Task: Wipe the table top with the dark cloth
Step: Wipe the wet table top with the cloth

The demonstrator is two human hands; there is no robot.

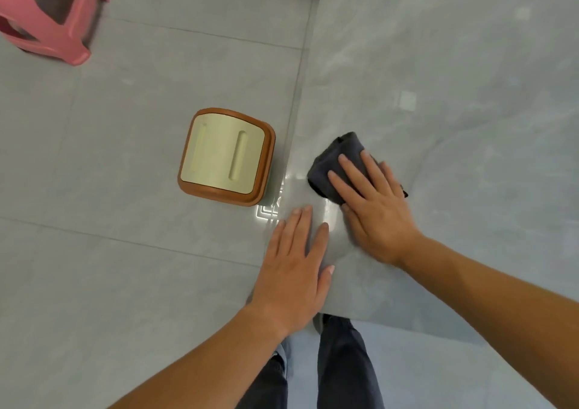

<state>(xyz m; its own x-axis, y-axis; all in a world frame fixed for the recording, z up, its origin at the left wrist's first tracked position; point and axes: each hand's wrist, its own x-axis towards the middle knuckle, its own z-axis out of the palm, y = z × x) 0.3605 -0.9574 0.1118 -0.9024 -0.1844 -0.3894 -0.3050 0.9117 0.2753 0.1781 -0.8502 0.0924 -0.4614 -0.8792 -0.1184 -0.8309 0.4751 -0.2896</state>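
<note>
The grey stone-look table top fills the right side of the head view, its left edge running down the middle. A folded dark cloth lies near that edge. My right hand presses flat on the cloth with straight, spread fingers. My left hand rests flat on the table's near left corner, fingers straight, holding nothing. A bright light reflection shines on the table between the two hands.
On the grey tiled floor to the left stands a brown stool with a cream seat, close to the table edge. A pink plastic stool sits at the far left. My dark-trousered legs show below the table's near edge.
</note>
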